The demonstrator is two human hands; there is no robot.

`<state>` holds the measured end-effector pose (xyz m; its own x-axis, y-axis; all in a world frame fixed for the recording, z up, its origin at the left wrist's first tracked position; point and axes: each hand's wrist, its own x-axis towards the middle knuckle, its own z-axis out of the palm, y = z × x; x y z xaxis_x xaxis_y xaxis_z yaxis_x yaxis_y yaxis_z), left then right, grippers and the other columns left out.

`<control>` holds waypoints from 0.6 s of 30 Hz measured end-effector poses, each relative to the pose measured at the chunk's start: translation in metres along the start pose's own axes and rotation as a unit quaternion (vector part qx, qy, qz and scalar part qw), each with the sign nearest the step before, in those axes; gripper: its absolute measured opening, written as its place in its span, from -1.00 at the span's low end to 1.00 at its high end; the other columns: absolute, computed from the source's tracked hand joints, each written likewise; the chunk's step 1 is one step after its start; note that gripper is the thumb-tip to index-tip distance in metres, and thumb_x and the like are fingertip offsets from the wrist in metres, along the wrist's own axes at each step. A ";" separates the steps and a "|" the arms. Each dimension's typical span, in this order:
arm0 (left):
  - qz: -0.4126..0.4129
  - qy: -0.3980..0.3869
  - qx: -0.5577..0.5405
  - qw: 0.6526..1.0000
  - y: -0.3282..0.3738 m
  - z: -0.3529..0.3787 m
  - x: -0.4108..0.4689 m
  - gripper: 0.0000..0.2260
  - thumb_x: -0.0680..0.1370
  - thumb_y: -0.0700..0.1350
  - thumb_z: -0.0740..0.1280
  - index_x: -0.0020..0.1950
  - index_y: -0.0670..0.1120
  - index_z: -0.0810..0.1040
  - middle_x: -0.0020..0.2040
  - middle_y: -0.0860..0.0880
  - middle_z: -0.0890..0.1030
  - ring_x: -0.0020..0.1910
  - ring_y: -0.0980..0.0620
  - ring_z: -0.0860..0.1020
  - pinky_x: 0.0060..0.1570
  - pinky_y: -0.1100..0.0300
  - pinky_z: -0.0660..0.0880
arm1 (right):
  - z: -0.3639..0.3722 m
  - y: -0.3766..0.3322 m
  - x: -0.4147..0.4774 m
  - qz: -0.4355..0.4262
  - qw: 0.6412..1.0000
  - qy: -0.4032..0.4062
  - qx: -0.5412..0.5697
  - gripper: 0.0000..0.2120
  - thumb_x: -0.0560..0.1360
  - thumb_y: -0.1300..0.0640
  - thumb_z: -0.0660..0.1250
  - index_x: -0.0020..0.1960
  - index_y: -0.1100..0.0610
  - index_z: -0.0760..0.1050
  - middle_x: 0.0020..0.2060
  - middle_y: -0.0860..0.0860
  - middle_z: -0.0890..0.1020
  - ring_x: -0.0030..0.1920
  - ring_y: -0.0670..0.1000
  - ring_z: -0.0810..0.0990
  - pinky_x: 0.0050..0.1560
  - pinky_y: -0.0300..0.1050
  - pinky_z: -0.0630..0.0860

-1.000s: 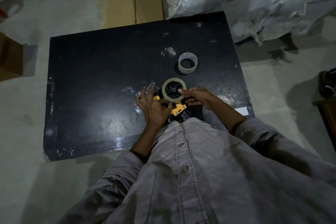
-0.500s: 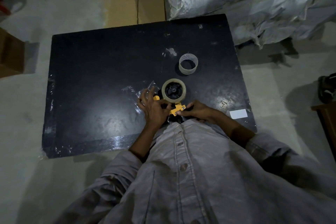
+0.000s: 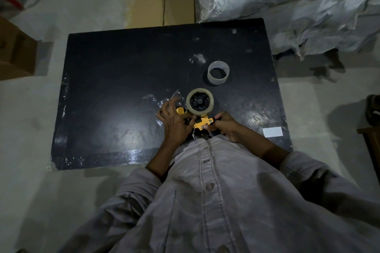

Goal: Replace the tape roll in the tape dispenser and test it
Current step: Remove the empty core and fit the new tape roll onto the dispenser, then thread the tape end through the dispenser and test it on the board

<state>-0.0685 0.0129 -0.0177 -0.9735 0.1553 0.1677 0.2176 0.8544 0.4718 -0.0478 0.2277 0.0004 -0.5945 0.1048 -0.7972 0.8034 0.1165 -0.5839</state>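
Note:
A yellow and black tape dispenser [image 3: 202,123] lies on the black board [image 3: 123,88] near its front edge. A tape roll [image 3: 200,101] sits on the dispenser's black hub. My left hand [image 3: 174,121] grips the dispenser's left side, fingers spread over the yellow part. My right hand [image 3: 225,126] holds the yellow front piece from the right. A thin strip of tape hangs below the yellow piece. An empty clear tape core [image 3: 218,72] stands on the board behind the roll.
Crumpled clear film [image 3: 164,98] lies left of the dispenser. A white label [image 3: 272,131] sits at the board's front right. A cardboard box [image 3: 164,9] and large white sacks [image 3: 287,2] lie beyond the board. Another box [image 3: 14,51] is at the left.
My right hand left the top of the tape roll and moved down to the dispenser's yellow front piece. My left hand stayed on the dispenser.

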 end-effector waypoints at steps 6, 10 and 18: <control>-0.010 -0.009 0.028 1.000 -0.001 0.000 -0.019 -0.87 0.51 0.13 0.57 -0.17 0.12 0.78 0.41 -0.06 0.49 0.46 -0.25 0.37 0.33 -0.25 0.27 | 0.001 0.000 0.003 -0.018 0.999 0.043 -0.007 -0.42 0.44 0.30 0.75 0.06 0.03 0.35 0.28 0.21 0.64 0.32 0.17 0.68 0.24 0.11 0.68; -0.014 -0.011 0.039 0.999 0.000 -0.002 -0.028 -0.89 0.52 0.12 0.57 -0.16 0.13 0.78 0.42 -0.08 0.50 0.44 -0.26 0.39 0.33 -0.27 0.28 | 0.002 -0.001 0.002 -0.022 0.998 0.055 -0.011 -0.40 0.43 0.28 0.75 0.18 0.11 0.37 0.29 0.22 0.63 0.40 0.20 0.67 0.39 0.18 0.68; 0.010 0.024 0.041 0.999 0.001 -0.001 -0.035 -0.90 0.50 0.05 0.61 -0.17 0.07 0.76 0.19 -0.09 0.46 0.21 -0.19 0.37 0.19 -0.17 0.28 | 0.000 -0.002 0.000 -0.038 0.997 0.063 0.003 -0.54 0.45 0.41 0.69 -0.02 0.10 0.43 -0.07 0.03 0.64 -0.01 0.00 0.66 -0.27 -0.32 0.59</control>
<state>-0.0344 0.0083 -0.0222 -0.9642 0.1508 0.2182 0.2287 0.8893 0.3960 -0.0496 0.2277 0.0020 -0.6525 0.2186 -0.7256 0.7561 0.1229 -0.6428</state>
